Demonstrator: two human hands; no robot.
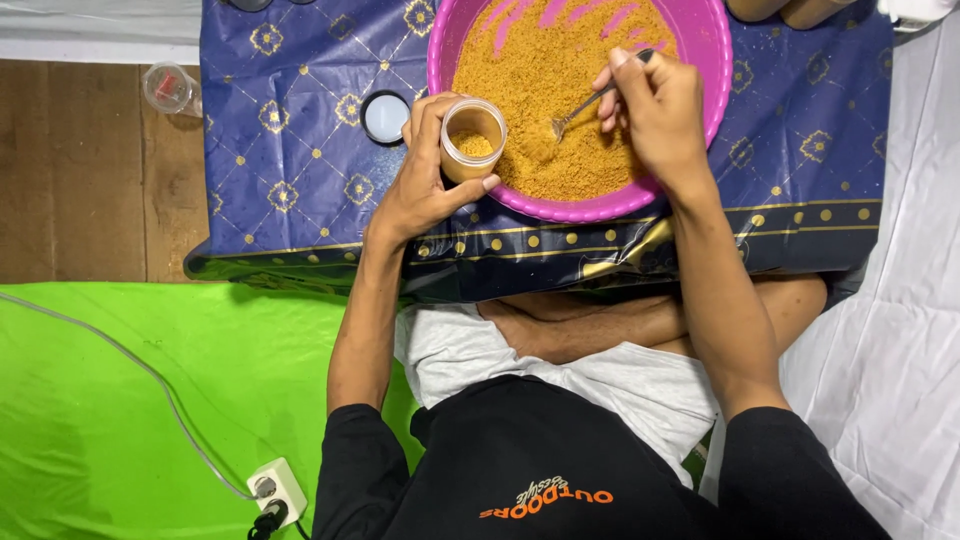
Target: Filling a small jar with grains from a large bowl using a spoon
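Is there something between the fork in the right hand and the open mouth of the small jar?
Nothing visible. The fork in the right hand lies over the orange crumbs, and the small jar, held by the left hand, stands beside it, mouth open.

Left hand [425,185] grips jar [472,140] at pink bowl [700,40] rim; right hand [655,110] holds spoon [590,103] in crumbs [540,90] beside jar.

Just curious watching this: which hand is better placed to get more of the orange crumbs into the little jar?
Probably the right hand: it holds the spoon, whose tip sits in the crumbs in the pink bowl. The left hand is wrapped around the jar at the bowl's rim.
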